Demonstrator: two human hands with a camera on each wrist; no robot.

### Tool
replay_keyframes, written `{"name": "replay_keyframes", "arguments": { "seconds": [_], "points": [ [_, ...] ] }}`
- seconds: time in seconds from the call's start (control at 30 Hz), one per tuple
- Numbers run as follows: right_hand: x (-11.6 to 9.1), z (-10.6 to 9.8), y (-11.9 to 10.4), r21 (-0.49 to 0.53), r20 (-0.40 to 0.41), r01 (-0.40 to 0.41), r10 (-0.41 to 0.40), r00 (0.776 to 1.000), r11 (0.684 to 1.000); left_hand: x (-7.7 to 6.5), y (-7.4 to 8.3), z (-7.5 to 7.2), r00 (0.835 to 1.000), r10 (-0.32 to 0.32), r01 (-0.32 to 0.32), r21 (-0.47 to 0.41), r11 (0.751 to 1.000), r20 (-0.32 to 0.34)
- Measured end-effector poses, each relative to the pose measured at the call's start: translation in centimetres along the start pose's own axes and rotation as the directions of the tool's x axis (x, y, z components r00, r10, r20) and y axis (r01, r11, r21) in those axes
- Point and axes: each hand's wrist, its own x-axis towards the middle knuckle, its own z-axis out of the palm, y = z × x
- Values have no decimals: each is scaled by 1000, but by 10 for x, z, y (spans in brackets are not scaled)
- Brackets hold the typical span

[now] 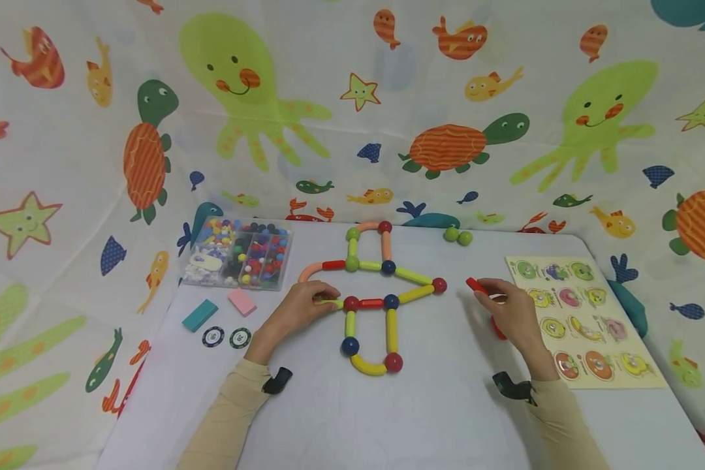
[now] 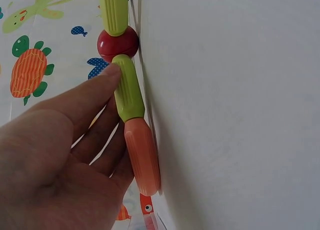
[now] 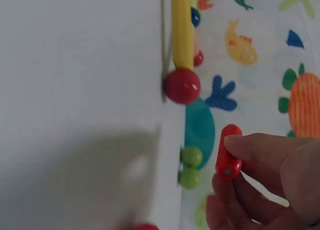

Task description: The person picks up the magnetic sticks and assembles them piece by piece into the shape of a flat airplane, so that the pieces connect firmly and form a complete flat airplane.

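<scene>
Thumb and fingers of my left hand (image 1: 302,307) pinch a lime-green magnetic stick (image 2: 129,87). One end of this stick meets a red ball (image 2: 117,43); the other meets an orange stick (image 2: 142,157). They belong to a flat outline of sticks and balls on the table, with a yellow stick (image 1: 416,294) leading to a red ball (image 1: 439,285) at its right tip. My right hand (image 1: 508,313) pinches a short red magnetic stick (image 3: 229,152) above the table, right of the outline. Another red piece (image 1: 498,328) lies partly hidden beside that hand.
A divided clear box of beads (image 1: 258,258) stands at the back left. Nearby lie teal (image 1: 200,315) and pink blocks (image 1: 242,302) and two round chips (image 1: 240,337). Two green balls (image 1: 465,238) sit at the back. A fruit puzzle board (image 1: 617,378) lies right.
</scene>
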Motion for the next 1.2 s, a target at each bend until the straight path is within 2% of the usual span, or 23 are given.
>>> {"name": "replay_keyframes", "arguments": {
  "seconds": [0.23, 0.4, 0.67, 0.83, 0.97, 1.1, 1.2],
  "points": [
    [-1, 27, -3, 9, 93, 21, -22, 995, 1000, 0, 1, 3, 1000, -6, 7, -7, 1000, 11],
    [-2, 35, -4, 8, 98, 25, -25, 995, 1000, 0, 1, 4, 1000, -9, 9, -7, 1000, 12],
    [-2, 37, -3, 6, 99, 14, -15, 995, 1000, 0, 2, 3, 1000, -21, 21, 4, 1000, 16],
    [-4, 28, -3, 6, 79, -20, 19, 997, 1000, 0, 2, 2, 1000, -11, 12, -27, 1000, 14],
    [-10, 10, 2, -10, -18, -68, 68, 998, 998, 1, 2, 1, 1000, 14, -13, -41, 999, 13],
    [-21, -7, 11, -14, -97, -138, 136, 986, 990, 1, 1, 0, 1000, 21, -21, -26, 999, 8],
    [-32, -13, 17, -12, -114, -190, 188, 976, 982, 1, -1, 0, 1000, 23, -23, -15, 1000, 6]
  ]
}}
